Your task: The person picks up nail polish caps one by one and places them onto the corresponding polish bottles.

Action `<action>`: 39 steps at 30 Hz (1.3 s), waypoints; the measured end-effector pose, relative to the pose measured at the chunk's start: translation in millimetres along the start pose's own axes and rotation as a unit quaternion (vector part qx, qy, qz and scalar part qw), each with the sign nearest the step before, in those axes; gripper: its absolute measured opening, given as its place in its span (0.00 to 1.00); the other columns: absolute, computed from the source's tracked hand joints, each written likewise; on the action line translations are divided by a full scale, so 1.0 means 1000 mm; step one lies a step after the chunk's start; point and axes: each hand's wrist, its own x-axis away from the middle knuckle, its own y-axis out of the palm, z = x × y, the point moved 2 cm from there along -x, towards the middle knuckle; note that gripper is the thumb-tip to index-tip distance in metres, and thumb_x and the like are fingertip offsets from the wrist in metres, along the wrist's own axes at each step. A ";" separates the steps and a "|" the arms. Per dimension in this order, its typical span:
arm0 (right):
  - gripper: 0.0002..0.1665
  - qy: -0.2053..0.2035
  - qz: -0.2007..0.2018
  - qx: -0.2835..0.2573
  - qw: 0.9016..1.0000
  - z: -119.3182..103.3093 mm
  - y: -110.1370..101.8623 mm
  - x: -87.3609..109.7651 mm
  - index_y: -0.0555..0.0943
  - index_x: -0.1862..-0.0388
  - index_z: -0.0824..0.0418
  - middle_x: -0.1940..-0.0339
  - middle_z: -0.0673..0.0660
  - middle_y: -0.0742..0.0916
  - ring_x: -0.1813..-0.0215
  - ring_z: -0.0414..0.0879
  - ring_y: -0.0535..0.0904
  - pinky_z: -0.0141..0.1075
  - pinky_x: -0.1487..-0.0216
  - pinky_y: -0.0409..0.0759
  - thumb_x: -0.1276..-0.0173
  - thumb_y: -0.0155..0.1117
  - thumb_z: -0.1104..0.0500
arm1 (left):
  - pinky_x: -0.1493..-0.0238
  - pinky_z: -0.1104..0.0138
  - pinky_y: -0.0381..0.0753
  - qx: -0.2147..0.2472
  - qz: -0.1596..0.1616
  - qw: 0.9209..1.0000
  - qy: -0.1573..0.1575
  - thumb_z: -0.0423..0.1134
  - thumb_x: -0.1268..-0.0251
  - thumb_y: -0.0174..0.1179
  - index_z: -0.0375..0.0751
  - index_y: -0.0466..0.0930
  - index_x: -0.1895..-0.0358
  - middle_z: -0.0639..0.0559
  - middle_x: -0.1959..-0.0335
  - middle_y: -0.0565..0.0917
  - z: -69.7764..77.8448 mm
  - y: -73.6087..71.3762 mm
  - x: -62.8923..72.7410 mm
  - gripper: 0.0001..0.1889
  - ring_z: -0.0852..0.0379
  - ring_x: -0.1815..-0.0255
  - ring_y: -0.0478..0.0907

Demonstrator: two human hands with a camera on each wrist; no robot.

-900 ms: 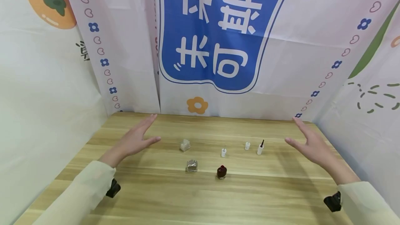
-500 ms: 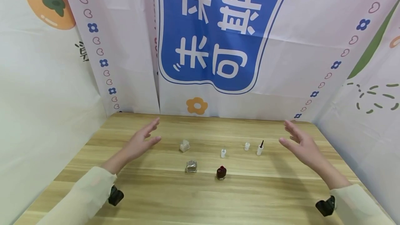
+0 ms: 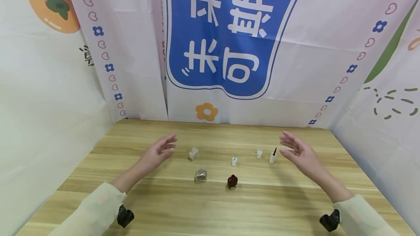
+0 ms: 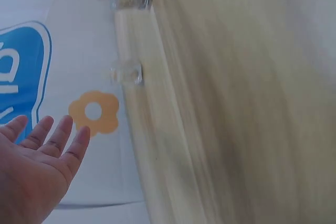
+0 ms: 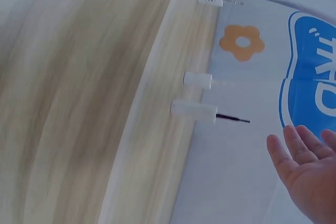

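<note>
Bottle of clear, squarish glass [image 3: 194, 154] sits on wood-grain table [image 3: 197, 210], right of left hand [image 3: 156, 156], fingers loosely extended. White cylindrical black-brush cap [image 3: 272, 158]: left of right hand [image 3: 302, 156], fingers likewise.

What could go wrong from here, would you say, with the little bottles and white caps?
The right hand is near the tall cap standing brush-up; a careless touch might topple it, and its dark brush could mark the table.
The left hand is near the pale bottle, which, like the dark red bottle, looks uncapped; a knock might spill it.
The two shorter caps look alike and might get mixed up.
</note>
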 end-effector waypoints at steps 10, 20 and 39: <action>0.33 0.025 -0.039 -0.031 0.998 0.002 0.029 -0.003 0.62 0.29 0.70 0.38 0.68 0.76 0.39 0.64 0.73 0.27 0.46 0.75 0.29 0.61 0.61 | 0.45 0.61 0.75 0.019 -0.022 0.999 -0.018 0.39 0.32 0.60 0.29 0.61 0.31 0.31 0.37 0.70 0.003 0.025 0.006 0.31 0.33 0.42 0.71; 0.35 0.067 -0.073 -0.052 0.994 0.008 0.056 -0.007 0.66 0.31 0.67 0.42 0.64 0.79 0.42 0.59 0.76 0.33 0.49 0.79 0.32 0.66 0.56 | 0.50 0.61 0.78 0.009 -0.038 0.998 -0.054 0.42 0.34 0.63 0.28 0.64 0.33 0.31 0.38 0.71 0.005 0.043 0.013 0.32 0.38 0.42 0.73; 0.32 0.119 -0.078 0.040 0.989 0.017 0.095 -0.021 0.73 0.38 0.70 0.50 0.63 0.83 0.51 0.52 0.81 0.42 0.53 0.81 0.36 0.70 0.55 | 0.56 0.59 0.81 -0.016 -0.005 0.992 -0.127 0.42 0.48 0.74 0.31 0.70 0.37 0.38 0.42 0.76 0.005 0.076 0.009 0.36 0.44 0.48 0.76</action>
